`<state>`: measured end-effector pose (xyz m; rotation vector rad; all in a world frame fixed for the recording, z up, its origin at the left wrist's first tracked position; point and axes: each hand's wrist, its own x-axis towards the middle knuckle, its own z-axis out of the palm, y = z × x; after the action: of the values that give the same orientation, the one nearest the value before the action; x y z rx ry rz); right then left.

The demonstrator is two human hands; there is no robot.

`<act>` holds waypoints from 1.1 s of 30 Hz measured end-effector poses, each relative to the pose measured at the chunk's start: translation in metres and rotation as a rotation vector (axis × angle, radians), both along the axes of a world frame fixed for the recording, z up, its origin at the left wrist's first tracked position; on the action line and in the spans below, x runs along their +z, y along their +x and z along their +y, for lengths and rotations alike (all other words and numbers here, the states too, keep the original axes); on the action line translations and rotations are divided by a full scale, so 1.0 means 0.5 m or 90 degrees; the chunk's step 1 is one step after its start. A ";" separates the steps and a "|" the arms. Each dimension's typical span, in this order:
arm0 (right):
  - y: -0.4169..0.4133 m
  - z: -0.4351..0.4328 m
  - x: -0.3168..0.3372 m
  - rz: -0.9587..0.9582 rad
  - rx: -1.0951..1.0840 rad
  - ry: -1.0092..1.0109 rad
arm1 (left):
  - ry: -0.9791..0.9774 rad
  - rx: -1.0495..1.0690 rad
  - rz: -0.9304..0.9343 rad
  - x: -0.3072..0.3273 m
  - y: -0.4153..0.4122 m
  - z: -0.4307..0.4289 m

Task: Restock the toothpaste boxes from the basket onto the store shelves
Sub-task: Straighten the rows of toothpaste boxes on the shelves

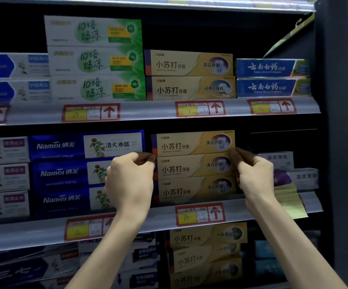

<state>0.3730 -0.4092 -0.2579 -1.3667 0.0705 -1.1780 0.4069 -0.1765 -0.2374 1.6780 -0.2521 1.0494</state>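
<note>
A stack of three gold toothpaste boxes stands on the middle shelf (148,224). The top gold box (191,142) lies on the other two. My left hand (130,180) pinches its left end with thumb and fingertips. My right hand (254,174) pinches its right end the same way. The two lower gold boxes (194,180) sit between my hands, untouched as far as I can see. The basket is not in view.
Blue Namei boxes (60,174) stack left of my left hand. Purple-and-white boxes (302,178) and a yellow note (290,201) lie to the right. The upper shelf holds green boxes (98,59), gold boxes (189,76) and blue boxes (271,78). A dark upright post (333,122) bounds the right side.
</note>
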 end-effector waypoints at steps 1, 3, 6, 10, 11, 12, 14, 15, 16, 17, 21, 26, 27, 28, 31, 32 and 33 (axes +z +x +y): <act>0.000 0.000 0.000 0.003 -0.014 -0.004 | 0.001 0.002 0.000 0.000 0.001 0.000; -0.002 0.000 0.000 0.002 -0.034 -0.005 | -0.003 0.000 0.001 0.000 0.001 0.002; -0.005 0.003 0.003 0.002 -0.038 -0.002 | -0.002 -0.010 -0.002 0.001 0.002 0.004; -0.021 0.013 0.005 0.004 -0.062 -0.006 | 0.014 -0.024 -0.024 0.000 -0.003 0.017; -0.030 0.016 0.004 0.003 -0.092 -0.024 | 0.023 -0.036 -0.034 0.000 -0.007 0.025; -0.042 0.023 0.003 0.002 -0.127 -0.050 | 0.036 -0.054 -0.044 0.000 -0.012 0.036; -0.069 0.041 -0.006 -0.001 -0.176 -0.089 | 0.060 -0.114 -0.056 0.000 -0.028 0.065; -0.082 0.055 -0.011 -0.009 -0.177 -0.103 | 0.064 -0.155 -0.050 0.000 -0.036 0.084; -0.092 0.073 -0.014 -0.014 -0.168 -0.116 | 0.059 -0.199 -0.038 0.000 -0.046 0.105; -0.101 0.095 -0.016 -0.016 -0.155 -0.124 | 0.048 -0.242 -0.019 0.001 -0.055 0.128; -0.132 0.198 -0.023 -0.010 -0.061 -0.104 | 0.000 -0.334 0.052 0.000 -0.097 0.226; -0.177 0.364 -0.027 0.000 0.045 -0.095 | 0.001 -0.326 0.086 -0.013 -0.155 0.383; -0.184 0.400 -0.028 -0.002 0.065 -0.095 | 0.001 -0.314 0.086 -0.018 -0.163 0.420; -0.189 0.436 -0.030 -0.003 0.083 -0.093 | 0.003 -0.302 0.085 -0.024 -0.170 0.457; -0.198 0.541 -0.044 0.007 0.138 -0.102 | 0.004 -0.248 0.084 -0.048 -0.183 0.574; -0.198 0.575 -0.052 0.011 0.155 -0.105 | -0.003 -0.230 0.085 -0.057 -0.186 0.615; -0.197 0.610 -0.061 0.016 0.172 -0.105 | -0.013 -0.212 0.087 -0.068 -0.189 0.657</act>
<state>0.2744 -0.1044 -0.2883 -1.4839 -0.1932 -0.9552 0.3125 0.1519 -0.2714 1.6133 -0.4139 0.6851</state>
